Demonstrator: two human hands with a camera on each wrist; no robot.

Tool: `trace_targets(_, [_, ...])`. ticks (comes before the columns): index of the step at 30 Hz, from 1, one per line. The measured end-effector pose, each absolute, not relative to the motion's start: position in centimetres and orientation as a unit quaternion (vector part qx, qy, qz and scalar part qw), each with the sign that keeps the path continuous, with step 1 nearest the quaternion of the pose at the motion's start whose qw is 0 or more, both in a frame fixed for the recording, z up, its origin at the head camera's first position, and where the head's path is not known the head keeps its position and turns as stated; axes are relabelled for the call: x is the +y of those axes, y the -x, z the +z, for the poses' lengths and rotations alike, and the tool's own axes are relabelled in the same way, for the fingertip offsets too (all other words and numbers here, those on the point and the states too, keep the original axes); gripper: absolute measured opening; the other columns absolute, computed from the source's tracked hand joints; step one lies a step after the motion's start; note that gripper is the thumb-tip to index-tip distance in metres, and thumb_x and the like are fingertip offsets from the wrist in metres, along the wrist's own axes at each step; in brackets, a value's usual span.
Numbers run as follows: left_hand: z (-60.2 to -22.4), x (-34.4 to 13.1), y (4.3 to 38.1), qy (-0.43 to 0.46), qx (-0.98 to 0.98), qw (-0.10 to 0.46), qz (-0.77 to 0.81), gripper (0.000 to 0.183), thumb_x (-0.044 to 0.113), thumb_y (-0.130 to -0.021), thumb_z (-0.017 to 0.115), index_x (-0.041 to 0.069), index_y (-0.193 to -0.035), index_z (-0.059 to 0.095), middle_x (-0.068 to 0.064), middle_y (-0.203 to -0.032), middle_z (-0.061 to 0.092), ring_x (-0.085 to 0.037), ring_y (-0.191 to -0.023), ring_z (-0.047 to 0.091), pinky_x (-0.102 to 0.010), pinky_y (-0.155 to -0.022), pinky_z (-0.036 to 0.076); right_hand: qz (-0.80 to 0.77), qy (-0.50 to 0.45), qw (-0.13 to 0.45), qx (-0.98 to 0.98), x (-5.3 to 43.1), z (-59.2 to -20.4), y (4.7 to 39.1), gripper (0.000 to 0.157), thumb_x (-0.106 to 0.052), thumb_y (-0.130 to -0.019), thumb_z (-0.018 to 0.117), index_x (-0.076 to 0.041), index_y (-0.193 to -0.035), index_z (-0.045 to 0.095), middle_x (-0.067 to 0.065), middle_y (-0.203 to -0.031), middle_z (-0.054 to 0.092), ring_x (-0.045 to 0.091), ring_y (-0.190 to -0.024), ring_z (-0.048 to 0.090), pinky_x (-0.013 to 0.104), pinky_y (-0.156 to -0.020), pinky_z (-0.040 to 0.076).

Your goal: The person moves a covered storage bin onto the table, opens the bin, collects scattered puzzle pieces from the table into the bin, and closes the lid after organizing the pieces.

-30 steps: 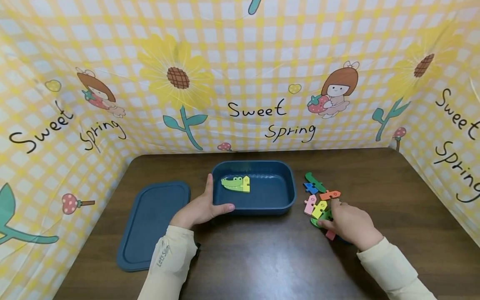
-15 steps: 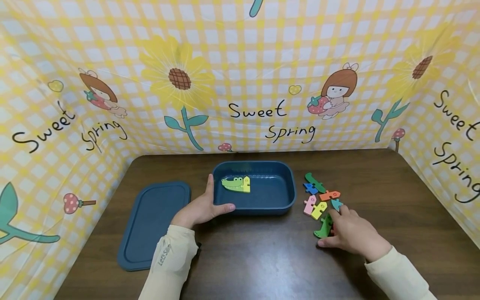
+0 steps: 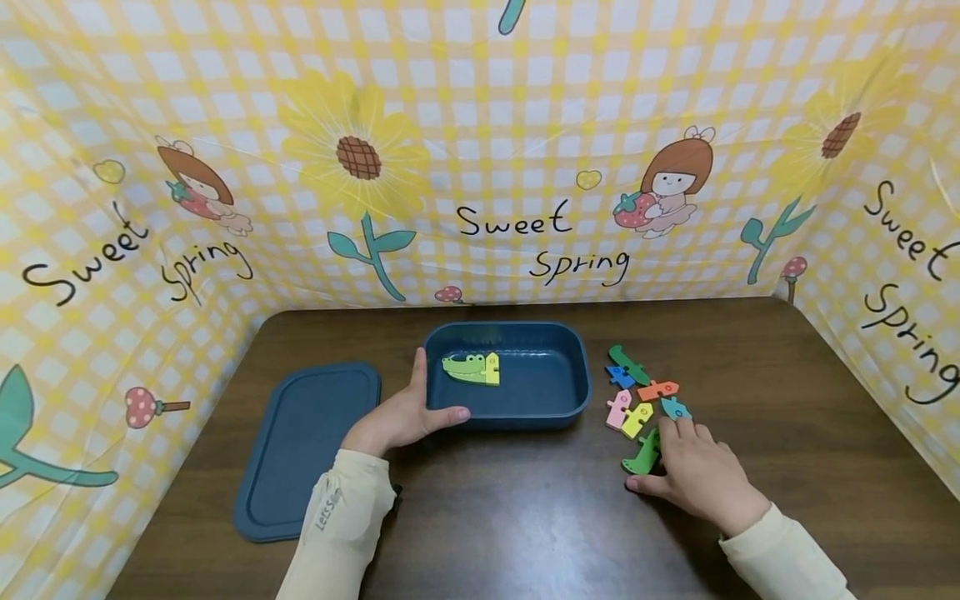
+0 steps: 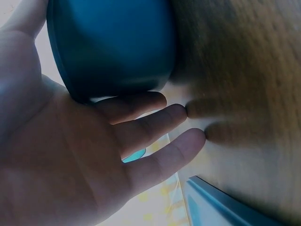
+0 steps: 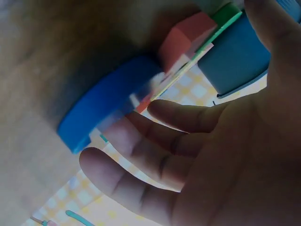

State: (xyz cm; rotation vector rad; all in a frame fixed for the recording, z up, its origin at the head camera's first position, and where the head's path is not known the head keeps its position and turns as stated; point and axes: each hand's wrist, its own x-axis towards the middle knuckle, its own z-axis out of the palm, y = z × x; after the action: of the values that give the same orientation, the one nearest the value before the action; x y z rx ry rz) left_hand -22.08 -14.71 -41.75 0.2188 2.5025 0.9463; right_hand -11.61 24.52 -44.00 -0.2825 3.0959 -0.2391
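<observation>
My left hand [image 3: 397, 421] rests against the left end of a dark blue box [image 3: 510, 422], thumb along its front wall and other fingers extended. Inside the box lies a light green crocodile-head puzzle piece [image 3: 465, 368] beside a yellow puzzle piece [image 3: 492, 370]. Fingers slightly bent, my right hand [image 3: 705, 471] reaches over the near end of a puzzle pile, beside a green puzzle piece [image 3: 643, 455]. In the right wrist view its fingertips are right at a blue curved piece [image 5: 108, 96], with a red piece [image 5: 186, 40] beyond. The head view hides both under the hand.
Right of the box lie a dark green tail piece [image 3: 627, 365] and blue [image 3: 620, 377], orange [image 3: 658, 389], teal [image 3: 676, 407], pink [image 3: 618, 409] and yellow [image 3: 637, 420] pieces. A dark blue lid [image 3: 315, 454] lies at left. A checked cloth [image 3: 517, 150] surrounds the table.
My right hand has drawn back toward me, uncovering the teal piece. The near green piece has turned and shifted toward me, and the red piece has gone under the hand. My left hand stays put.
</observation>
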Motion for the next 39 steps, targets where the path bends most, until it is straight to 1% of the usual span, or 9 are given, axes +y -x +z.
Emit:
trace_targets(6, [-41.7,-14.9,22.0,-0.081,0.908,0.224,0.346,0.124,0.064,-0.09,0.066,0.022,-0.155,-0.03,-0.031,-0.156,0.031,-0.022,-0.075,0.069,-0.043,-0.079,0.052,-0.082,0.087,0.006,0.993,24.6,-44.1,11.8,0.078,-0.065,-0.073,0.081,0.002,-0.102,0.056,0.01,-0.086,0.046,0.028,-0.076,0.044,0.037,-0.053,0.037])
trace_targets(14, [-41.9,-15.0,22.0,-0.079,0.907,0.22,0.35,0.123,0.063,-0.09,0.066,0.023,-0.154,-0.032,-0.032,-0.14,0.051,-0.025,-0.061,0.067,-0.038,-0.066,0.051,-0.098,0.087,0.023,0.991,24.8,-44.1,12.3,0.07,-0.065,-0.072,0.082,-0.004,-0.095,0.056,0.009,-0.087,0.046,0.026,-0.075,0.043,0.036,-0.052,0.036])
trace_targets(16, [-41.9,-15.0,21.9,-0.079,0.906,0.221,0.352,0.123,0.063,-0.091,0.066,0.023,-0.154,-0.032,-0.032,-0.14,0.051,-0.025,-0.06,0.067,-0.039,-0.066,0.051,-0.097,0.096,0.019,0.99,25.0,-44.1,12.4,0.068,-0.062,-0.072,0.083,-0.004,-0.094,0.056,0.011,-0.09,0.049,0.026,-0.076,0.045,0.036,-0.053,0.038])
trace_targets(22, [-41.9,-14.8,21.9,-0.083,0.906,0.223,0.351,0.123,0.063,-0.09,0.066,0.022,-0.155,-0.031,-0.033,-0.149,0.041,-0.023,-0.065,0.068,-0.039,-0.069,0.051,-0.115,0.126,0.0,0.985,25.3,-43.9,12.7,0.071,-0.053,-0.072,0.085,0.003,-0.108,0.058,0.013,-0.099,0.055,0.023,-0.081,0.051,0.037,-0.062,0.046])
trace_targets(26, [-41.7,-14.7,22.0,-0.083,0.907,0.221,0.348,0.124,0.063,-0.09,0.066,0.021,-0.155,-0.031,-0.033,-0.145,0.046,-0.024,-0.062,0.067,-0.039,-0.066,0.051,-0.147,0.148,-0.026,0.978,25.3,-43.3,13.1,0.078,-0.05,-0.073,0.086,0.003,-0.121,0.056,0.013,-0.111,0.057,0.023,-0.091,0.056,0.041,-0.074,0.053])
trace_targets(31, [-41.8,-14.7,22.0,-0.083,0.907,0.219,0.35,0.124,0.062,-0.09,0.067,0.022,-0.155,-0.03,-0.033,-0.141,0.05,-0.024,-0.06,0.067,-0.038,-0.064,0.051,-0.177,0.183,-0.059,0.965,24.8,-42.1,14.2,0.08,-0.045,-0.073,0.087,0.003,-0.128,0.053,0.017,-0.13,0.054,0.03,-0.11,0.057,0.048,-0.087,0.052])
trace_targets(34, [-41.8,-14.8,22.0,-0.083,0.907,0.218,0.352,0.124,0.062,-0.09,0.067,0.021,-0.155,-0.03,-0.033,-0.143,0.048,-0.024,-0.061,0.067,-0.038,-0.064,0.051,-0.177,0.209,-0.074,0.959,24.4,-41.3,15.1,0.083,-0.044,-0.072,0.088,0.006,-0.129,0.054,0.023,-0.142,0.045,0.039,-0.124,0.05,0.056,-0.095,0.046])
trace_targets(37, [-41.8,-14.8,22.0,-0.084,0.906,0.219,0.351,0.124,0.062,-0.09,0.067,0.021,-0.155,-0.03,-0.033,-0.147,0.043,-0.023,-0.063,0.067,-0.038,-0.066,0.051,-0.178,0.226,-0.08,0.954,24.0,-40.7,16.2,0.086,-0.045,-0.072,0.088,0.008,-0.13,0.054,0.027,-0.157,0.027,0.045,-0.143,0.029,0.067,-0.101,0.036])
trace_targets(39, [-41.8,-14.7,22.0,-0.085,0.907,0.219,0.35,0.124,0.062,-0.09,0.067,0.02,-0.155,-0.03,-0.033,-0.147,0.043,-0.023,-0.064,0.068,-0.038,-0.067,0.051,-0.185,0.232,-0.082,0.951,23.6,-40.3,16.9,0.084,-0.045,-0.071,0.088,0.007,-0.128,0.055,0.026,-0.163,0.015,0.046,-0.148,0.014,0.071,-0.103,0.029])
